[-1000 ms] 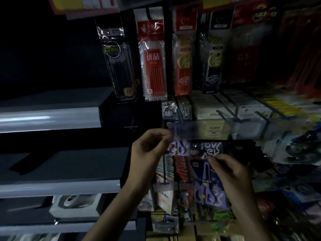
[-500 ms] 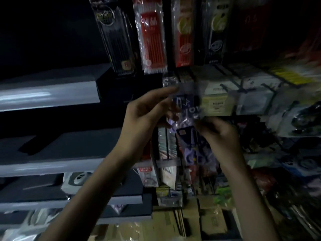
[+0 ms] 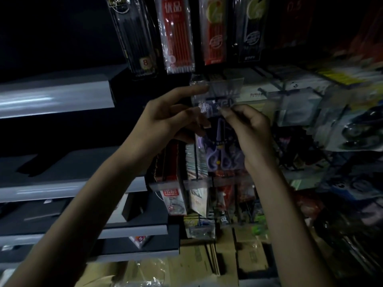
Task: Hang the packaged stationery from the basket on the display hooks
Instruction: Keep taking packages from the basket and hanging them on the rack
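While the left grip (image 3: 165,119) holds its top, the right grip (image 3: 250,129) pinches the scissors pack (image 3: 219,146).

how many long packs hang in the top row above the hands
5. From left: black pack marked 8, red-and-white pack, orange-red pack, black-and-yellow pack, dim dark-red pack. More may hide in the dark at the right.
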